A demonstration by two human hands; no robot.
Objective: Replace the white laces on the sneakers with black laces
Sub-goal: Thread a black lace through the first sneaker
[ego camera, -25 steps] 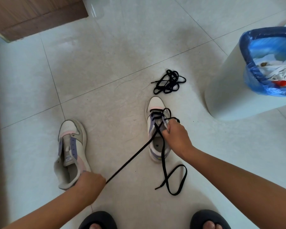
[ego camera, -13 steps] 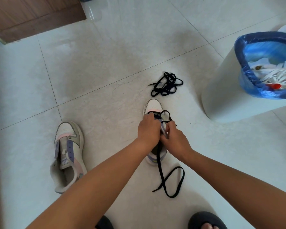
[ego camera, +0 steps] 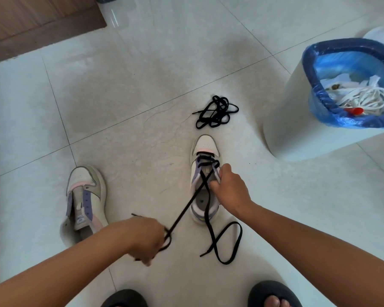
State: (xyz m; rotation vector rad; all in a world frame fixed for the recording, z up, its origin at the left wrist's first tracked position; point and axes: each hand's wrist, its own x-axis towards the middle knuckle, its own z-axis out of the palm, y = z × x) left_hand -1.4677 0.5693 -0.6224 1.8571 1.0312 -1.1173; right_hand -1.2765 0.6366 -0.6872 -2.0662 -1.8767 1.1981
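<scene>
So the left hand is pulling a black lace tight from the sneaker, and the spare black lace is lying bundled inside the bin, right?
Not quite. The head view shows the bundled spare black lace lying on the pale tiled floor beyond the white sneaker, not in the white bin with the blue liner. The left hand does pull a black lace tight.

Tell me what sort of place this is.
Most likely a room in a home, perhaps near an entrance. The glossy tiled floor, a lined trash bin and a wooden door or panel point that way; sneakers lie on the floor.
</scene>
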